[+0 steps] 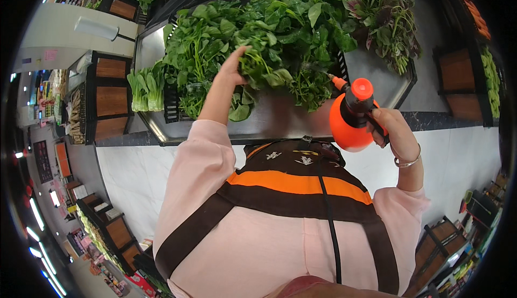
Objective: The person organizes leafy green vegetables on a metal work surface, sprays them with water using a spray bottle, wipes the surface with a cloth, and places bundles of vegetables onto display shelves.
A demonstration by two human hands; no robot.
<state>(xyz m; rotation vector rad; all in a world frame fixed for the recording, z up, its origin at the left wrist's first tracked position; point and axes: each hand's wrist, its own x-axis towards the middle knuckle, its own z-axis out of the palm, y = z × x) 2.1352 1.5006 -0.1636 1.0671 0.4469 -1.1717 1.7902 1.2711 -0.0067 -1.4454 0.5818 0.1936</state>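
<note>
My right hand (389, 130) grips the black handle of an orange pressure spray bottle (351, 124). Its nozzle points up and left at the leafy greens, and a faint mist shows just past the tip. My left hand (236, 66) is around a bunch of leafy greens (256, 66) at the front of the heap; its fingers are partly hidden by leaves. Behind and to both sides lies the larger heap of green leafy vegetables (218, 27), some with wet-looking leaves. A smaller bunch of greens (311, 90) lies in front of the nozzle.
The greens rest on a metal display counter (278, 112) with black slatted crates (171, 100). Bundles of pale-stemmed greens (147, 90) stand at left, and purple-green amaranth (389, 31) lies at right. Wood-panelled produce stands (113, 100) flank the counter. A brown and orange apron (299, 185) covers my front.
</note>
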